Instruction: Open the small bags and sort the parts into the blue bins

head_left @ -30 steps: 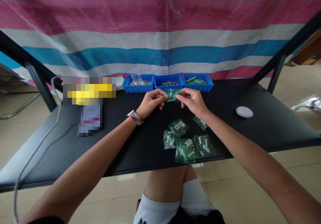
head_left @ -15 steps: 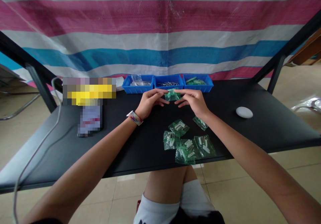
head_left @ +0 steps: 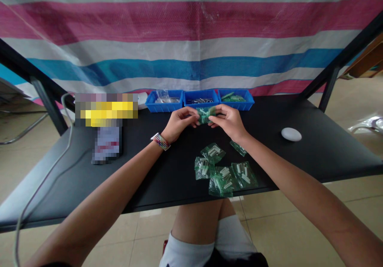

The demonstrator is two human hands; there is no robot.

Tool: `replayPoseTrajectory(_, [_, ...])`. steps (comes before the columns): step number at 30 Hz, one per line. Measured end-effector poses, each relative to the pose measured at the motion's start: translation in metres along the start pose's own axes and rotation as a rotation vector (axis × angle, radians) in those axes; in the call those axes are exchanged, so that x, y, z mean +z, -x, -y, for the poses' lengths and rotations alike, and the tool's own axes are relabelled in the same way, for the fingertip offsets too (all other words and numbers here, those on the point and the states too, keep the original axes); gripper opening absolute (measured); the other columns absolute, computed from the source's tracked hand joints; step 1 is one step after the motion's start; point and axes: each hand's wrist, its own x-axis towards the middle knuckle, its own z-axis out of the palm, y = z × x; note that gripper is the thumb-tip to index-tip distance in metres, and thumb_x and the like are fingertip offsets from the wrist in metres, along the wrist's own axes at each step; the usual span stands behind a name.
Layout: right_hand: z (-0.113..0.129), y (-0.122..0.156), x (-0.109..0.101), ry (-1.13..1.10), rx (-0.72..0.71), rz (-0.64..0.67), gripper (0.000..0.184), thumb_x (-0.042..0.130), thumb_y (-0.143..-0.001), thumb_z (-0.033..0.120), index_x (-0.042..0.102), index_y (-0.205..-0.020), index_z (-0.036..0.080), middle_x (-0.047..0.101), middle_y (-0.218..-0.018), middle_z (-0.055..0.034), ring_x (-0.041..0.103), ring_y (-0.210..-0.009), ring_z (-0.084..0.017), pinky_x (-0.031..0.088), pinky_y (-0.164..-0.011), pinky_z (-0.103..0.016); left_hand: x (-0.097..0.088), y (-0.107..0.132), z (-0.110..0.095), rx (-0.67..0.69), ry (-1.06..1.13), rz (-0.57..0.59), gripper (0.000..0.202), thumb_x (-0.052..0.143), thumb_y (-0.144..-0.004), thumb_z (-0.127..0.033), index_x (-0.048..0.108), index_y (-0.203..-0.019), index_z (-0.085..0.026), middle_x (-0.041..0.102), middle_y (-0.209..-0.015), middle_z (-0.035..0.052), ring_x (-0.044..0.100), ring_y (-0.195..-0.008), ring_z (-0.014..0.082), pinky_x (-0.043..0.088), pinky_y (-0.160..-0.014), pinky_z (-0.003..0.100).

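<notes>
Between my two hands is a small green plastic bag (head_left: 205, 115) with pale pieces showing inside. My left hand (head_left: 182, 121) pinches its left edge, the wrist wearing a woven multicoloured bracelet (head_left: 161, 141). On the other side my right hand (head_left: 229, 120) grips the right edge, thumb on the front. Both hands are above the black table, just in front of the blue bins. Nearer the table's front edge lie several similar green bags (head_left: 221, 179) holding white, plug-like pieces; one more bag (head_left: 238, 147) is partly covered by my right forearm.
Three blue bins stand in a row at the back: the left bin (head_left: 164, 107) holds clear plastic, the middle bin (head_left: 201, 103) metal screws or nails, the right bin (head_left: 239, 105) green bags. A white oval object (head_left: 291, 134) lies right. Blurred items (head_left: 107, 139) and a cable (head_left: 70, 139) are left.
My fingers have closed in on the bag, with both thumbs now forward against it. The bag has tilted so its pale contents show more clearly. The bags on the table have not moved.
</notes>
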Motion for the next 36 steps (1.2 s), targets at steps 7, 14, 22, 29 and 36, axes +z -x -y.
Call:
replayPoseTrajectory(7, [0.001,0.002,0.000,0.124,-0.157,-0.018,0.017,0.083,-0.083,0.036,0.077,-0.090,0.023,0.078,-0.092,-0.0045,0.076,-0.086,-0.023,0.066,-0.074,-0.037,0.001,0.002,-0.007,-0.150,0.080,0.042,0.046,0.083,-0.087,-0.059,0.065,-0.094,-0.016,0.069,-0.073,0.0005,0.067,-0.056,0.0127,0.056,-0.054,0.024])
replayPoseTrajectory(14, [0.003,0.005,-0.003,0.208,-0.288,-0.022,0.003,0.079,-0.086,0.028,0.081,-0.085,0.025,0.072,-0.121,-0.0081,0.073,-0.114,-0.027,0.065,-0.088,-0.039,-0.002,0.002,-0.004,-0.174,-0.007,0.129,0.045,0.089,-0.083,-0.054,0.071,-0.089,-0.014,0.079,-0.083,0.0089,0.074,-0.065,0.0147,0.059,-0.062,0.024])
replayPoseTrajectory(22, [0.006,0.002,0.000,-0.046,-0.048,-0.004,0.044,0.077,-0.086,0.037,0.075,-0.129,0.030,0.073,-0.117,-0.0043,0.076,-0.083,-0.019,0.072,-0.079,-0.042,-0.002,0.001,-0.001,-0.109,0.053,0.034,0.045,0.096,-0.076,-0.041,0.063,-0.095,-0.017,0.073,-0.074,-0.0006,0.075,-0.061,0.0135,0.058,-0.060,0.021])
replayPoseTrajectory(29, [0.003,0.000,0.003,-0.103,0.080,0.081,0.051,0.093,-0.072,0.059,0.073,-0.102,0.022,0.078,-0.097,-0.0043,0.080,-0.085,-0.022,0.072,-0.076,-0.037,0.000,0.001,0.000,-0.040,0.004,0.047,0.043,0.094,-0.080,-0.042,0.063,-0.094,-0.017,0.073,-0.074,-0.0008,0.075,-0.060,0.0142,0.058,-0.057,0.021])
replayPoseTrajectory(36, [0.003,-0.007,-0.009,0.033,-0.095,-0.079,0.041,0.087,-0.081,0.057,0.073,-0.097,0.022,0.077,-0.089,-0.0039,0.078,-0.080,-0.021,0.070,-0.074,-0.038,0.000,0.001,-0.003,-0.092,-0.004,0.059,0.041,0.087,-0.085,-0.050,0.070,-0.097,-0.015,0.078,-0.089,0.0061,0.075,-0.064,0.0143,0.059,-0.059,0.023])
